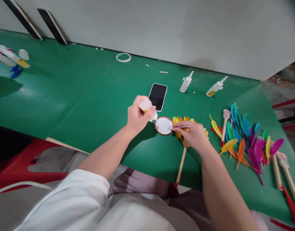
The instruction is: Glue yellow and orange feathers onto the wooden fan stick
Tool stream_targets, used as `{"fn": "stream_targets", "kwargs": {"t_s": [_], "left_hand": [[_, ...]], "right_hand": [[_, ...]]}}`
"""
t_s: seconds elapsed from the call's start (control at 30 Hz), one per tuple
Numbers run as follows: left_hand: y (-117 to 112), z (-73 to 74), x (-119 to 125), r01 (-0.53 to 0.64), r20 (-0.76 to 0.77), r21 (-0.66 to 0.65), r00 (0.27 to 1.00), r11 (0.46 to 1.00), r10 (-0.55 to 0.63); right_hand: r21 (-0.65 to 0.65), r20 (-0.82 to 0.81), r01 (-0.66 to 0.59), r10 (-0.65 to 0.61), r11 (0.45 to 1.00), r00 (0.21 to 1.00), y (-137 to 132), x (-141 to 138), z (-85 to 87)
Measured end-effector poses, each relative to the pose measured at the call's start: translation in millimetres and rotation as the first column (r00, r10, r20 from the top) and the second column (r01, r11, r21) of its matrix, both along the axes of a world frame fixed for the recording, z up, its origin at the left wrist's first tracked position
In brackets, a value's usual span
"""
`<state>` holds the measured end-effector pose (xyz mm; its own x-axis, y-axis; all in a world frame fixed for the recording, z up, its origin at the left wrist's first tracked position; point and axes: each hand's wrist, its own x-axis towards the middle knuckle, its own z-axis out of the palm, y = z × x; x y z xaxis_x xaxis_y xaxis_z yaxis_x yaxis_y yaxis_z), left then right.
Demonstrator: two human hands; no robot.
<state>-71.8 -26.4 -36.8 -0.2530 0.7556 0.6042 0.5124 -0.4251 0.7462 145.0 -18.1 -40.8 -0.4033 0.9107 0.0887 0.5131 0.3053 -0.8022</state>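
My left hand (pixel 140 114) is wrapped around a translucent white glue bottle (pixel 145 104), tipped with its nozzle down at the rim of a round white disc (pixel 163 125) with a red edge. Pinched in my right hand (pixel 193 133) is a pair of tweezers (pixel 183 127), whose tips meet the disc's right side. The disc appears held up over the table by them. Beneath my right hand lies a fan of yellow and orange feathers (pixel 175 120) on a wooden handle (pixel 181 165), partly covered by the hand.
A phone (pixel 158 96) lies just beyond my left hand. Two nozzle bottles (pixel 186 84) stand farther back on the green table (pixel 89 96). Loose coloured feathers (pixel 246 125) and wooden-handled pieces (pixel 290 183) are at right. A white ring (pixel 123 57) rests near the wall.
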Motion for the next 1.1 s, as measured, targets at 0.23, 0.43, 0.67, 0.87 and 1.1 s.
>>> {"fn": "stream_targets", "kwargs": {"t_s": [0.23, 0.43, 0.67, 0.87, 1.1], "left_hand": [[-0.3, 2.8, 1.0, 0.004, 0.001, -0.010, 1.000, 1.000, -0.004], [-0.7, 1.7, 1.9, 0.004, -0.003, -0.044, 1.000, 0.999, -0.004], [-0.7, 2.4, 2.6, 0.009, -0.007, -0.051, 1.000, 0.999, -0.010], [-0.7, 2.4, 2.7, 0.004, -0.012, -0.067, 1.000, 0.998, -0.005], [-1.0, 2.0, 2.1, 0.014, -0.012, -0.074, 1.000, 0.997, -0.014]], "right_hand": [[0.028, 0.058, -0.033, 0.031, 0.999, 0.998, -1.0, -1.1, 0.5], [0.013, 0.060, -0.036, 0.035, 0.999, 0.998, -0.5, -2.0, -0.7], [0.018, 0.076, -0.038, 0.036, 0.999, 0.996, -0.7, -2.3, -0.7], [0.016, 0.089, -0.034, 0.032, 0.999, 0.996, -0.4, -2.6, -0.4], [0.018, 0.092, -0.034, 0.033, 0.999, 0.995, -1.1, -2.6, -0.7]]}}
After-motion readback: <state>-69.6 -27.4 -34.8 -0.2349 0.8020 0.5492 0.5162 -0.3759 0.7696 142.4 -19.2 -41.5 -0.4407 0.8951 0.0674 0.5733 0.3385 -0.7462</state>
